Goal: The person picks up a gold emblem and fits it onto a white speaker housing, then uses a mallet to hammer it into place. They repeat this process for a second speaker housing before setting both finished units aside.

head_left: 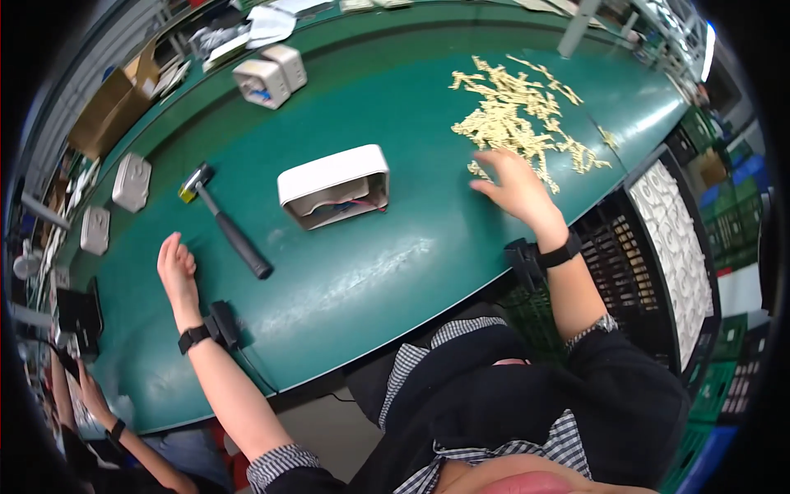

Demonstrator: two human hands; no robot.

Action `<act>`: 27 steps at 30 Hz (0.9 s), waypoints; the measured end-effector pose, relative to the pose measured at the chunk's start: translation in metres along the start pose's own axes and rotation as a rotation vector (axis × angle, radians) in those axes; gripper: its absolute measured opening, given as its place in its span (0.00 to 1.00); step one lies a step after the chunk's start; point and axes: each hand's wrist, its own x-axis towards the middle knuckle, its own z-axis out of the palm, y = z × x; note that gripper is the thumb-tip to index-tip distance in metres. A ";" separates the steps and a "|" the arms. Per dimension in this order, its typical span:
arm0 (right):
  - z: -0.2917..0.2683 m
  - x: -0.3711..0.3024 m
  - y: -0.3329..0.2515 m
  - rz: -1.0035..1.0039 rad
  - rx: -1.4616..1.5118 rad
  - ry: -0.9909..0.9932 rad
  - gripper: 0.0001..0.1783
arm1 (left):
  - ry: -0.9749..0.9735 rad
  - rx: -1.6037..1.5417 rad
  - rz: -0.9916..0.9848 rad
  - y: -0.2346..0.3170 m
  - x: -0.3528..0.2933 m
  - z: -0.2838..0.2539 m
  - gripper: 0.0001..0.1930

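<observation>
Head view: at the left, my left hand [178,276] was over the worktop [354,288], its fingers loosely half-curled with nothing showing in them. Just right of it lay the hammer [224,219], head away from me, grip end slanting back toward my body. In the middle sat the white housing [333,174], apart from both hands, its open side toward me, thin wires [362,202] inside, its long axis running crosswise between them. Farther right, my right hand [518,189] had thumb and forefinger spread, grasping nothing I could see. The heap of pale yellow pieces [514,115] lay directly beyond those fingers, sprawling away from me; this hand was clearly the nearer. Whether my fingertips touched its near edge, I couldn't tell.
</observation>
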 end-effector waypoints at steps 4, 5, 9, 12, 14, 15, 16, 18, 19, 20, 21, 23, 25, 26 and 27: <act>0.009 -0.009 0.034 0.091 0.036 -0.001 0.15 | -0.067 0.031 0.024 0.008 -0.001 0.026 0.08; 0.005 -0.007 0.030 0.065 0.096 -0.014 0.15 | -0.070 0.051 0.037 0.009 -0.005 0.027 0.08; -0.001 0.008 0.001 0.001 0.382 0.024 0.13 | -0.108 0.238 0.140 0.028 -0.029 0.043 0.07; -0.020 0.021 -0.042 -0.062 0.680 0.007 0.12 | -0.220 0.344 0.658 0.054 -0.065 0.092 0.09; -0.027 0.030 -0.077 -0.104 0.866 -0.053 0.12 | -0.414 0.511 0.859 0.086 -0.102 0.142 0.14; -0.026 0.033 -0.088 -0.345 0.780 -0.011 0.14 | -0.549 0.594 0.923 0.104 -0.122 0.173 0.17; -0.030 0.034 -0.098 -0.587 0.685 0.035 0.15 | -0.686 0.672 0.984 0.117 -0.139 0.199 0.20; -0.025 0.041 -0.114 -0.679 0.737 0.076 0.17 | -0.727 0.604 0.904 0.110 -0.156 0.224 0.17; -0.019 0.046 -0.114 -0.737 0.761 0.150 0.18 | -0.718 0.601 0.901 0.109 -0.151 0.228 0.17; -0.011 0.052 -0.115 -0.804 0.795 0.229 0.20 | -0.691 0.600 0.885 0.107 -0.142 0.226 0.15; 0.000 0.058 -0.111 -0.816 0.802 0.228 0.20 | -0.667 0.598 0.868 0.104 -0.133 0.225 0.13; 0.029 0.067 -0.097 -0.621 1.161 0.194 0.21 | -0.653 0.603 0.853 0.095 -0.118 0.223 0.11; 0.042 0.072 -0.087 -0.504 1.345 0.171 0.22 | -0.721 0.568 0.725 0.084 -0.108 0.223 0.10; 0.044 0.074 -0.084 -0.468 1.367 0.144 0.22 | -0.755 0.546 0.655 0.081 -0.106 0.225 0.09; 0.045 0.075 -0.081 -0.432 1.387 0.118 0.22 | -0.759 0.549 0.647 0.078 -0.103 0.226 0.09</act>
